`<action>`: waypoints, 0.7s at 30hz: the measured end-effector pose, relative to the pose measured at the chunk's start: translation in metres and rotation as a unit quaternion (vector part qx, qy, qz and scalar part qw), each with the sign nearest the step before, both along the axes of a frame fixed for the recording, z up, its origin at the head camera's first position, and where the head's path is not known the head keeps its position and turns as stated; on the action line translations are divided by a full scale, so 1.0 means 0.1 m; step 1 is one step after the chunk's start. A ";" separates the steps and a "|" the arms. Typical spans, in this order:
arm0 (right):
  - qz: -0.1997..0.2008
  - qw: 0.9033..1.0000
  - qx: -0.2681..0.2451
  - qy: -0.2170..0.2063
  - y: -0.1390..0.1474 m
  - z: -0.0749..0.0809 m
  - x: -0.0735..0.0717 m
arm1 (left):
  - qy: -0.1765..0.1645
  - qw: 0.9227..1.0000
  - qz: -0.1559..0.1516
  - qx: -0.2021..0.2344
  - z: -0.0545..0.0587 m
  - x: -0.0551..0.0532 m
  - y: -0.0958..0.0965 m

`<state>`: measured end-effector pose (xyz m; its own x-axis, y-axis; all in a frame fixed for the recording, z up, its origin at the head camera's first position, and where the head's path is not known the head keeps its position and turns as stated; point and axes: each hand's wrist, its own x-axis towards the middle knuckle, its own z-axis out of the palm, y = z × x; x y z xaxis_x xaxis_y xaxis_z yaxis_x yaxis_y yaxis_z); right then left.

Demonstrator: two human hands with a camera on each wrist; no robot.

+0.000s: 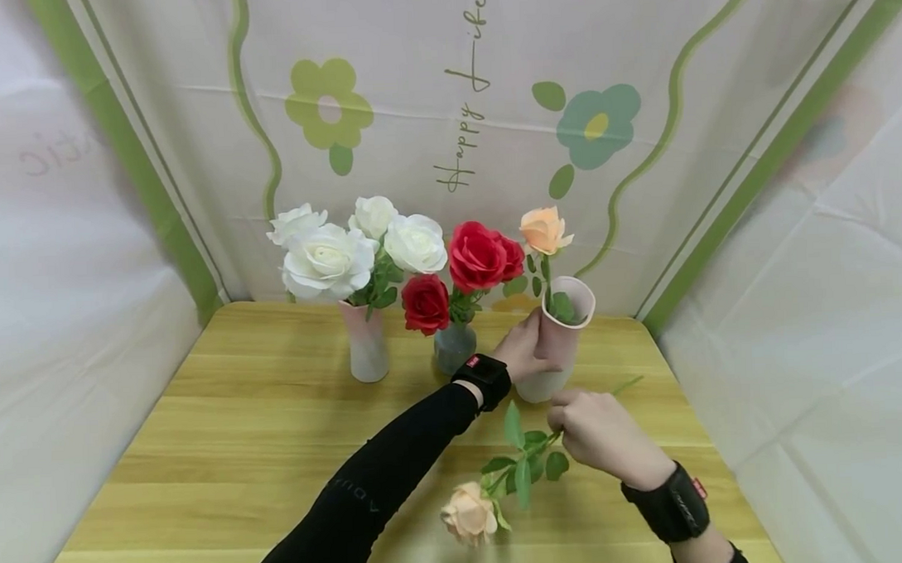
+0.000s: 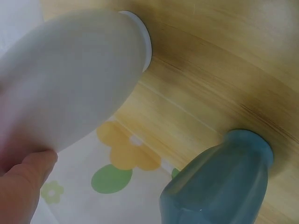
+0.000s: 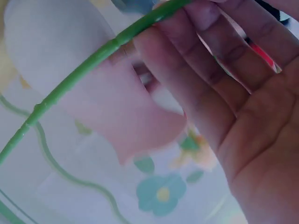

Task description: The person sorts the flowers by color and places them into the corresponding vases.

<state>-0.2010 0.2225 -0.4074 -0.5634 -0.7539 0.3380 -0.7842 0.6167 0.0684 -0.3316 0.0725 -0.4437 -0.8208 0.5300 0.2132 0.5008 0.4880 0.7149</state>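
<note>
My left hand [image 1: 524,351] grips a pink-and-white vase [image 1: 558,344] at the right of the table, its thumb and fingers curled about the side. One peach rose [image 1: 544,231] stands in that vase. In front of it, my right hand [image 1: 600,435] pinches the green stem [image 3: 74,74] of a second peach rose [image 1: 469,513]. This rose's bloom points to the lower left and its bare stem end to the upper right. In the right wrist view the fingertips meet at the stem, with the vase behind. The left wrist view has the left thumb [image 2: 35,170] on the vase wall.
White roses [image 1: 329,261] fill another pink-and-white vase [image 1: 366,346] at the left. Beside it, red roses [image 1: 477,256] stand in a blue-grey vase [image 1: 455,348], close to my left wrist. A printed white curtain [image 1: 414,84] rises behind the wooden table [image 1: 226,455].
</note>
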 end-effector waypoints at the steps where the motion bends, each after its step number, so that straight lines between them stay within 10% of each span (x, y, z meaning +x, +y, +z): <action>1: 0.001 1.000 -0.016 0.006 0.03 0.06 0.01 | 0.000 1.000 0.000 -0.001 0.00 -0.01 0.00; 11: 0.061 0.979 -0.193 0.023 0.34 0.43 0.02 | 0.009 1.000 -0.013 0.011 -0.05 -0.06 0.00; 14: 0.059 0.972 -0.223 0.041 0.37 0.44 0.01 | 0.041 0.998 -0.014 0.043 -0.22 -0.19 0.06; 21: 0.097 0.938 -0.334 0.000 0.38 0.42 -0.08 | 0.019 1.000 -0.012 0.021 -0.06 -0.05 0.00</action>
